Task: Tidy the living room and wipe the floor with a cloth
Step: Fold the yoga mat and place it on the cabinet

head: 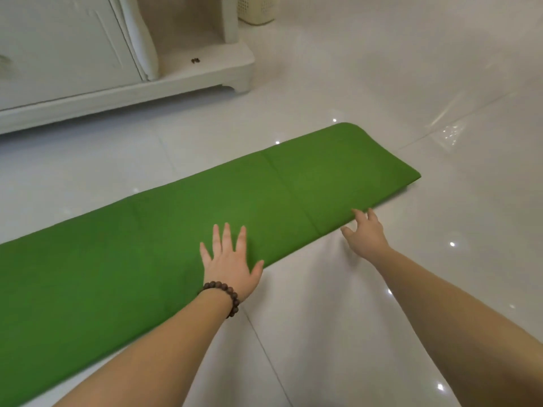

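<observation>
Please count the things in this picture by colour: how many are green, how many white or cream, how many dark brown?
Green: 1, the folded cloth on the floor.
White or cream: 2, the cabinet and the basket.
Dark brown: 1, the bead bracelet on the left wrist.
Total: 4

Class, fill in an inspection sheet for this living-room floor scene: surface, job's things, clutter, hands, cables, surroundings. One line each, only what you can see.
Surface: glossy white tiled floor, reflecting ceiling lights.
Job's things: long green folded cloth lying flat on the floor, running from the left edge to the upper right.
Clutter: small dark object on the cabinet's base ledge; too small to identify.
Hands: left hand, beaded bracelet on its wrist, pressing flat on the cloth; right hand, fingers spread, at the cloth's near edge.
Cables: nothing seen.
Surroundings: white cabinet at upper left; cream perforated basket behind it.
</observation>
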Demonstrator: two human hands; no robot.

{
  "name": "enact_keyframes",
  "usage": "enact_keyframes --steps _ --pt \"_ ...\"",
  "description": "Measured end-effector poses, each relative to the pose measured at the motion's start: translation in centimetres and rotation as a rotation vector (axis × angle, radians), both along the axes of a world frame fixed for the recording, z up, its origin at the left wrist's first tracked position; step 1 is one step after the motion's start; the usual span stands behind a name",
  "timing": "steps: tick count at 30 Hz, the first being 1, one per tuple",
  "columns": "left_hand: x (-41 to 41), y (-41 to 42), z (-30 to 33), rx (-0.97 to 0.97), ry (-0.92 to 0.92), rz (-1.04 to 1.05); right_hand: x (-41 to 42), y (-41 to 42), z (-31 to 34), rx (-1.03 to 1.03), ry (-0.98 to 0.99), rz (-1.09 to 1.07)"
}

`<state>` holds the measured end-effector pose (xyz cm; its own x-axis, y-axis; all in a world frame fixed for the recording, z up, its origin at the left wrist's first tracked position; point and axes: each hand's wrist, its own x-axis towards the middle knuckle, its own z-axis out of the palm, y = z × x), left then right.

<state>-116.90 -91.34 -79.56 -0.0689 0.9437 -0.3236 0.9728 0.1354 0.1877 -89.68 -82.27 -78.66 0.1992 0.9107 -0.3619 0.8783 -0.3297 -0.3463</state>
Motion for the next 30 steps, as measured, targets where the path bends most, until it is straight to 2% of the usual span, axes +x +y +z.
enact_keyframes --steps 3,7,12,17,23,30 --pt "3.2 2.2 -1.8 -0.05 0.032 -0.033 2.8 2.5 -2.1 0.002 0.093 -0.114" --pt "5.5 3.8 -4.2 -0.234 0.072 -0.053 4.7 4.6 -3.8 0.076 0.287 -0.312" --pt "5.4 3.8 -5.3 -0.23 0.059 -0.033 4.4 5.8 -5.1 0.218 0.47 -0.493" --pt "5.4 4.0 -5.1 -0.237 0.046 -0.042 3.9 6.8 -3.9 0.224 1.005 -0.778" --pt "4.0 3.8 -3.2 -0.216 -0.048 -0.06 1.5 6.3 0.5 0.271 1.092 -0.488" --pt "-1.6 -1.2 0.0 0.2 -0.078 0.143 -4.8 1.5 4.6 0.352 0.806 0.065"
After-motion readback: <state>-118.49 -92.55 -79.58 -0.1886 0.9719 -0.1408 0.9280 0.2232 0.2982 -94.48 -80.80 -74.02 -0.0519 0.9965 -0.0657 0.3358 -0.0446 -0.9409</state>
